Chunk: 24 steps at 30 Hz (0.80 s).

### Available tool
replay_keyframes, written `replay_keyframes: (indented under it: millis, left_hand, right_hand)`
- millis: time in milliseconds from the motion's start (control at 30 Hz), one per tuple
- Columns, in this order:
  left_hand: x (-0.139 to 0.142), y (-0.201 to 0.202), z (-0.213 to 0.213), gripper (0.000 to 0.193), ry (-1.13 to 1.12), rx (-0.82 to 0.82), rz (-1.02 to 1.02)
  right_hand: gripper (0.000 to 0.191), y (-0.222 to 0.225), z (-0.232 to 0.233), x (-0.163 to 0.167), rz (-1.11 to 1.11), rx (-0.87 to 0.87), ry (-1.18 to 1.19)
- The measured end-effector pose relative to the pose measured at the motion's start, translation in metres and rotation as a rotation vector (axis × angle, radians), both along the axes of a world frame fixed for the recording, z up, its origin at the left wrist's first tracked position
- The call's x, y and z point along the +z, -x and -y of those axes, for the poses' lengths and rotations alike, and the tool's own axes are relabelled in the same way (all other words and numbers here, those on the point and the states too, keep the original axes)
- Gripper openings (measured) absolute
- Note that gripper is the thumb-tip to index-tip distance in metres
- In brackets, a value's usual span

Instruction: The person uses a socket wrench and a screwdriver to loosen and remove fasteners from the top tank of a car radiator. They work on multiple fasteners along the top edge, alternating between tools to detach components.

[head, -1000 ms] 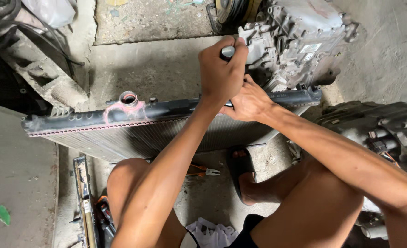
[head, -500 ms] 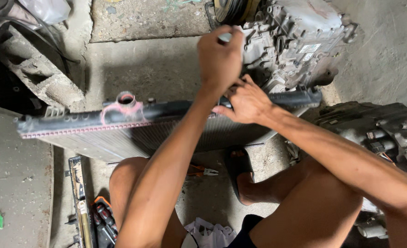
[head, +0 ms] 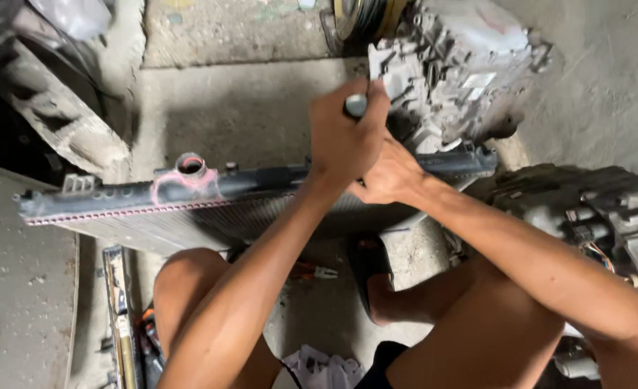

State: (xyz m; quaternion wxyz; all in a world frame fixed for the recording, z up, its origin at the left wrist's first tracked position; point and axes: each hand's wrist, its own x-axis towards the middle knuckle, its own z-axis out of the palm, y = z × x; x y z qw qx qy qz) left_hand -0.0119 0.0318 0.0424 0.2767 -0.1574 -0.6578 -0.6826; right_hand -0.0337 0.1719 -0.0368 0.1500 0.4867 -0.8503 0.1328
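A dusty concrete floor (head: 247, 101) lay under a grey engine block (head: 456, 65) and a long radiator (head: 189, 205) propped on edge across the person's knees. The left hand (head: 344, 137) was clenched around a dark tool handle (head: 356, 106) above the radiator's top rail, while the right hand (head: 391, 176) pressed against that rail, its fingers seemingly curled over it, though mostly hidden.

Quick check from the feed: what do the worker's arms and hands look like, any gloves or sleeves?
Left hand and right hand are bare: no gloves, rings or watch visible. Both forearms are bare up to the frame's edge, no sleeves showing. Dark shorts and a dark sandal are the only clothing visible.
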Motion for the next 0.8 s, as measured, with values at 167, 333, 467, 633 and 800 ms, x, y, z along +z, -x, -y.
replay_keyframes:
  millis: [167, 333, 467, 633, 800]
  left_hand:
    - [0.007, -0.021, 0.001, 0.032, 0.059, 0.009, -0.032]
    - [0.000, -0.012, -0.001, 0.030, 0.020, -0.010, 0.034]
    - [-0.001, 0.005, -0.003, 0.032, -0.034, 0.001, 0.045]
    - [-0.003, 0.018, 0.000, 0.031, -0.023, 0.016, 0.052]
    - [-0.006, 0.028, 0.003, 0.034, -0.015, -0.001, 0.090]
  right_hand:
    - [0.032, -0.003, 0.001, 0.001, 0.330, -0.237, -0.278]
    - [0.043, -0.001, -0.001, -0.004, 0.182, -0.116, -0.134]
    - [0.056, 0.000, 0.001, -0.004, 0.180, -0.099, -0.099]
    - [0.069, -0.001, 0.008, 0.002, 0.149, -0.156, -0.224]
    - [0.074, -0.004, 0.012, 0.007, 0.209, -0.247, -0.359]
